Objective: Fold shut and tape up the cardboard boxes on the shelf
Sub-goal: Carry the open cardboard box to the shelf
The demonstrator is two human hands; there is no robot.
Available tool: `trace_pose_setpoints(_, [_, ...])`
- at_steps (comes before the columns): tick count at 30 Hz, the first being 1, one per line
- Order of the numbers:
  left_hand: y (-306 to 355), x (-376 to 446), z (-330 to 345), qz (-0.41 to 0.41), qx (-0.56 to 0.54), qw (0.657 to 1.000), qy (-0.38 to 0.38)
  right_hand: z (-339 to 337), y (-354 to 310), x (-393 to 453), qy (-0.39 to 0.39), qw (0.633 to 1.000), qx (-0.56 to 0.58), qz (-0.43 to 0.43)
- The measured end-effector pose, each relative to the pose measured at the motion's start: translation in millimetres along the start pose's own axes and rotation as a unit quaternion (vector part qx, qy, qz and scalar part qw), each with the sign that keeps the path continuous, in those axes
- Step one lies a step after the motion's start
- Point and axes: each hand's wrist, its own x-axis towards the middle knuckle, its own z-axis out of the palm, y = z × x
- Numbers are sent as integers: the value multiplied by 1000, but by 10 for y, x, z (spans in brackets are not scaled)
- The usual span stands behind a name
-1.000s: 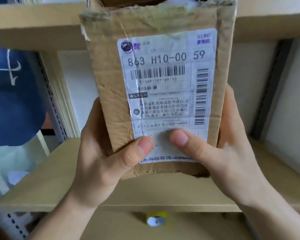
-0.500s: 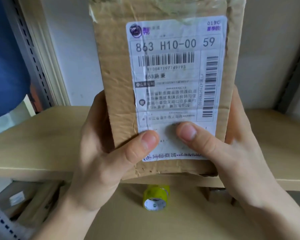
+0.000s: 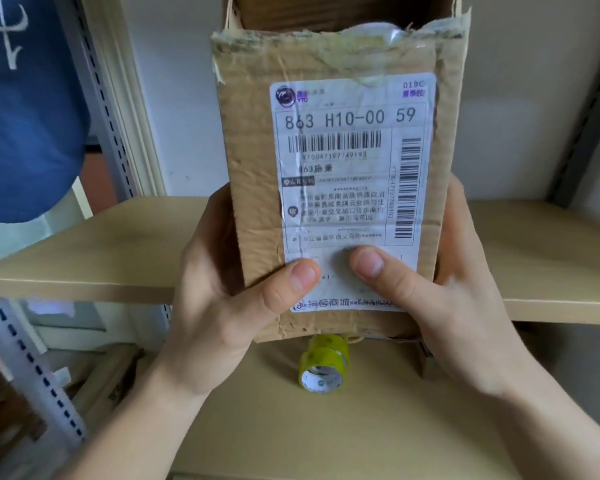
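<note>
A worn cardboard box [image 3: 250,161] with a white shipping label [image 3: 350,188] is held up in front of the shelf. Its top end is open, with torn edges and old clear tape. My left hand [image 3: 222,296] grips its lower left side, thumb pressed on the label. My right hand [image 3: 465,296] grips the lower right side, thumb on the label too. The fingers behind the box are hidden. A yellow-green roll of tape [image 3: 323,365] stands on the lower shelf board just under the box.
A beige shelf board [image 3: 84,258] runs behind the box, and a lower one [image 3: 326,431] holds the tape. Grey perforated metal uprights [image 3: 25,362] stand at the left. A blue cloth [image 3: 25,116] hangs at the upper left. Flattened cardboard [image 3: 104,379] lies at lower left.
The box has come down in view with both hands, so its open top shows now. The view has tilted down and the tape roll is seen more fully.
</note>
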Motion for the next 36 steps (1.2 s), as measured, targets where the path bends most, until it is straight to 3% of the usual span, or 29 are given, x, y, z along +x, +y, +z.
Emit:
trace_pose_setpoints(10, [87, -406, 47, -56, 9, 997, 46, 95, 8, -375, 1, 1000, -2, 16])
trace_pose_setpoints(22, [71, -833, 20, -76, -9, 996, 37, 206, 145, -760, -2, 1000, -23, 16])
trace_pose_setpoints(36, [-473, -1557, -18, -182, 49, 981, 51, 188, 776, -1371, -11, 994, -79, 71])
